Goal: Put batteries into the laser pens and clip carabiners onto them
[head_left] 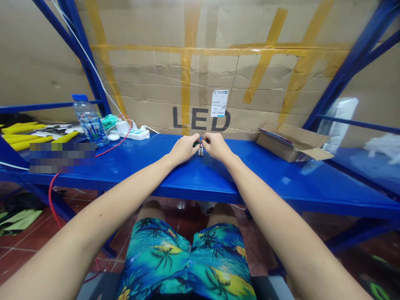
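Observation:
Both my hands meet over the middle of the blue table. A small piece with rows of shiny beads or rings shows between them, too small for me to make out its exact kind. My left hand is closed, with thumb and forefinger pinched at the upper left of the beaded piece; a bit of dark green shows at those fingertips. From the other side, my right hand pinches at its upper right. The fingertips partly hide the top of the piece.
A water bottle and a white power strip stand left on the blue table, near yellow-handled tools and a red cable. An open cardboard box is at right. A large carton stands behind.

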